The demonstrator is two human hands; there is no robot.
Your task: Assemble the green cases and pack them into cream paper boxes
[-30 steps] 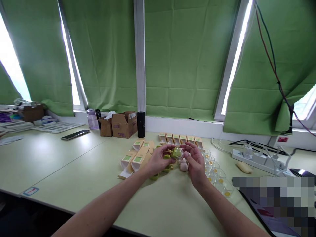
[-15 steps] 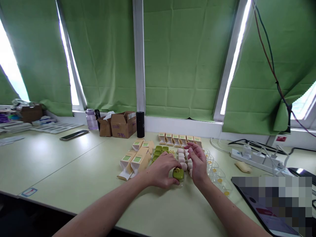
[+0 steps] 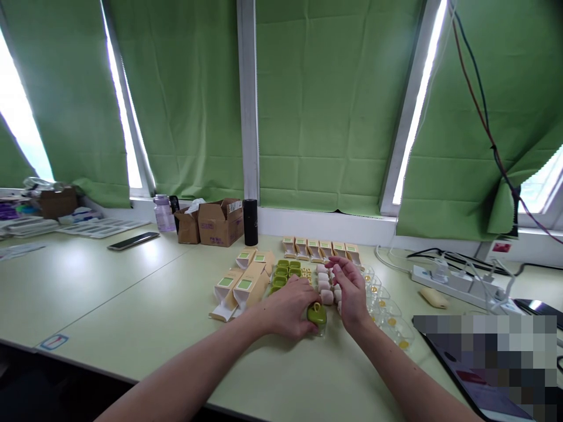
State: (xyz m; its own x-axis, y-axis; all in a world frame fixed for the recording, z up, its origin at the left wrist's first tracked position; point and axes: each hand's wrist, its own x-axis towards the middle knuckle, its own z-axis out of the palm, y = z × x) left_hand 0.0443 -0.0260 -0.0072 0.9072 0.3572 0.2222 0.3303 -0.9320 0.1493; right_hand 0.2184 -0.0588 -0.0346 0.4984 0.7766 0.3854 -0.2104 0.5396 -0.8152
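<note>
My left hand grips a small clear container with a green lid by its sides, low over the table. A yellow ring stands on top of the lid. My right hand hovers just to the right with its fingers loosely stretched and nothing visible in them. It partly hides rows of pale pink rounded pieces. Behind my left hand lie several green square lids and small yellow rings. To the right of my right hand, clear cups with yellow bottoms stand in rows.
Folded cream cartons lie at the left, and more cartons line the back. Brown boxes, a black cylinder and a phone stand or lie farther left. A power strip and a tablet are at the right.
The green-lidded container has moved slightly down toward me with my left hand, and its yellow ring shows more plainly. My right hand has shifted a little left.
</note>
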